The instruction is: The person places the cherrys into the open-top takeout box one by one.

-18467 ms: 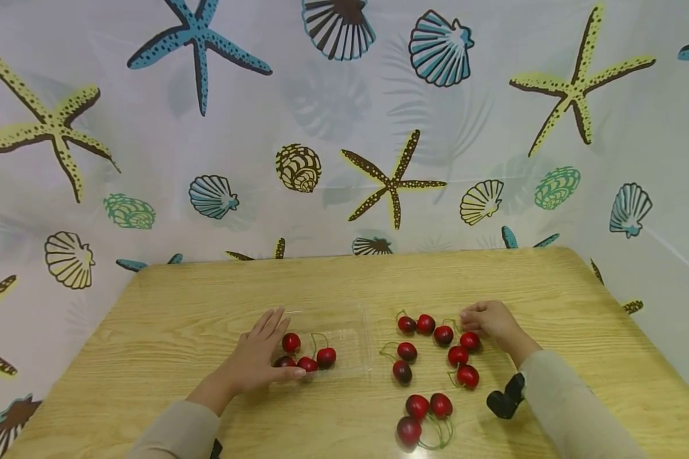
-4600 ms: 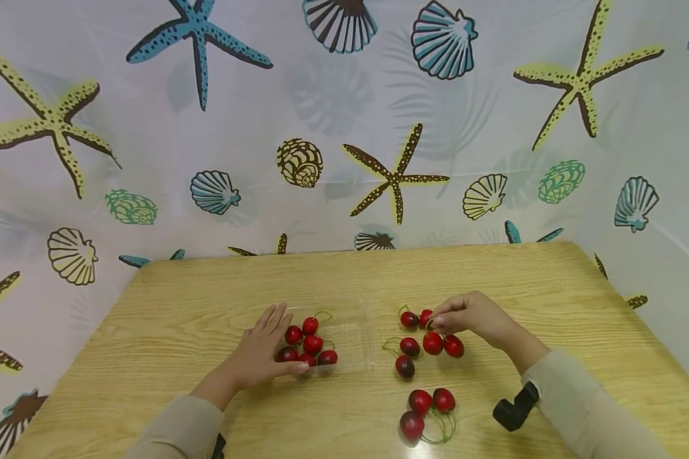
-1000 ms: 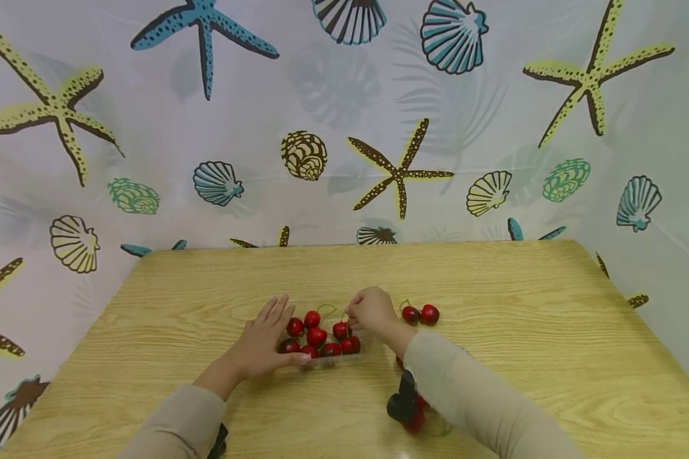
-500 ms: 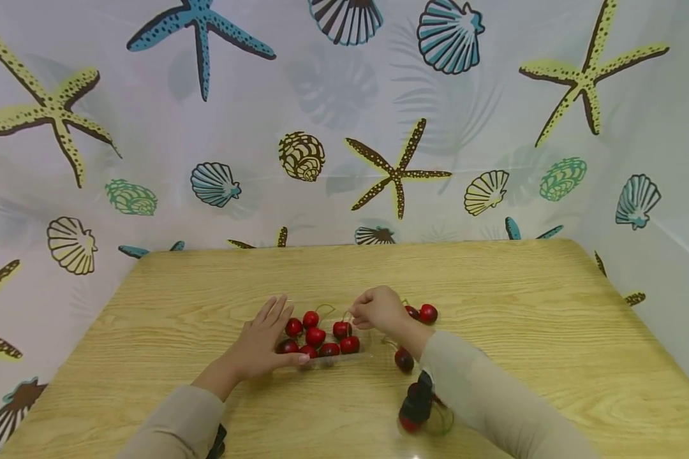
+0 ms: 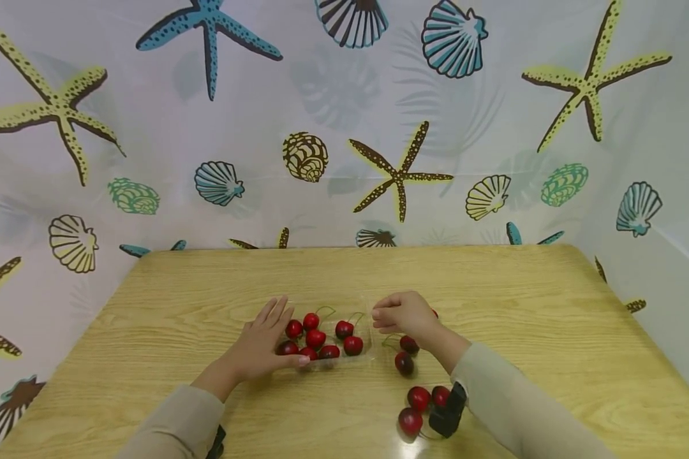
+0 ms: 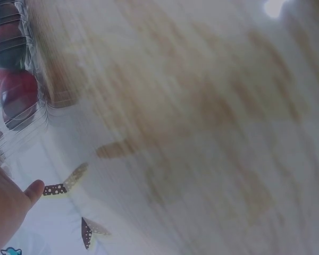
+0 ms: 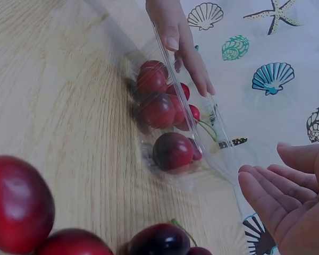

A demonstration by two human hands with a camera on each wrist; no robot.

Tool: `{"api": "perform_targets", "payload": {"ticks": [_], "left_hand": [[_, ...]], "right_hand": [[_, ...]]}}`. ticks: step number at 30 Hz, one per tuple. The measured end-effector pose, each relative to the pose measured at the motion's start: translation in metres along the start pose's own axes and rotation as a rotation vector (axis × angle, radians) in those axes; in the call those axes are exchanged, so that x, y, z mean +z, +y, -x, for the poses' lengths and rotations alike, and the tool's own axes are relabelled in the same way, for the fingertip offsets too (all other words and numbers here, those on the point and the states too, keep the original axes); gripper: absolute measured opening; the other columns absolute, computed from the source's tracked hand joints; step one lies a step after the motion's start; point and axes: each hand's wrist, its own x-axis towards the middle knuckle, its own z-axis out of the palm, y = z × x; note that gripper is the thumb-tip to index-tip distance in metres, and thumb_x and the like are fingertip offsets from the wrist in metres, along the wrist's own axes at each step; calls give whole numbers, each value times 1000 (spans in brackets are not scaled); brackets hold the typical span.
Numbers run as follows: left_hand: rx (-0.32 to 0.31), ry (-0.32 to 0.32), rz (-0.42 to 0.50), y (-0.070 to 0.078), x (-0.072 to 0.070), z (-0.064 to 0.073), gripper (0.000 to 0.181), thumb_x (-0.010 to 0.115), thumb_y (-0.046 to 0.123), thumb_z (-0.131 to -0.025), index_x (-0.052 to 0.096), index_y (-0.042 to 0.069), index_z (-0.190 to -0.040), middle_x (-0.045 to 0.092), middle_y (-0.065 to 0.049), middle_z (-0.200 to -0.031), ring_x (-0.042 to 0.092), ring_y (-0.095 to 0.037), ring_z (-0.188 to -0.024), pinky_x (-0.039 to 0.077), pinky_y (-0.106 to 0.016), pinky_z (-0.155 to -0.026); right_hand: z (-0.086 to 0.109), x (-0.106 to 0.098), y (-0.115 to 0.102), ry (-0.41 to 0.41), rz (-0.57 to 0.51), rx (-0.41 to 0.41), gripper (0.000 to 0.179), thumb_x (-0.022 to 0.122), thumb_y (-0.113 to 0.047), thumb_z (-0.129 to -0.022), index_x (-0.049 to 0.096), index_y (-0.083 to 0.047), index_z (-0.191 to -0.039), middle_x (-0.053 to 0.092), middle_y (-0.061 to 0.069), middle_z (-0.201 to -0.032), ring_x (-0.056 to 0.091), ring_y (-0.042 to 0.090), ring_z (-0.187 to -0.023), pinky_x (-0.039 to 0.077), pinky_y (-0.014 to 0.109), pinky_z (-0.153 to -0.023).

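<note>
A clear plastic container holds several red cherries, some with green stems. My left hand rests along its left side with fingers extended and the thumb at the front edge. In the right wrist view, the left hand touches the container's rim. Just right of the container, my right hand hovers with nothing in its fingers. The right wrist view shows that right hand with loosely bent fingers, apart from the container. Two stemmed dark cherries lie below it; another cherry is mostly hidden behind it.
Three cherries lie nearer the front, partly behind the black wrist camera. Everything stands on a wood-grain table. A curtain printed with shells and starfish hangs behind it.
Several cherries have gone from the table into the container since the oldest frame. Lately my right hand has let go of a cherry stem and drawn back rightward; the left hand stays put.
</note>
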Motion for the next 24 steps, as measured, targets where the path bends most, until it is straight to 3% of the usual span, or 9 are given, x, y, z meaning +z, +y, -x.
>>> {"api": "perform_targets", "payload": {"ticks": [13, 24], "left_hand": [[0, 1, -14, 0, 1, -1, 98, 47, 68, -70, 19, 3, -137, 1, -10, -144, -2, -29, -129, 15, -65, -87], [-6, 0, 8, 0, 2, -1, 98, 49, 66, -70, 19, 2, -137, 1, -10, -144, -2, -29, -129, 14, -64, -88]], "right_hand": [[24, -30, 9, -10, -13, -49, 28, 54, -5, -84, 53, 17, -101, 59, 23, -91, 62, 24, -79, 48, 35, -69], [45, -48, 22, -74, -37, -58, 31, 54, -9, -85, 53, 17, -101, 60, 22, -93, 61, 25, -80, 47, 36, -71]]}}
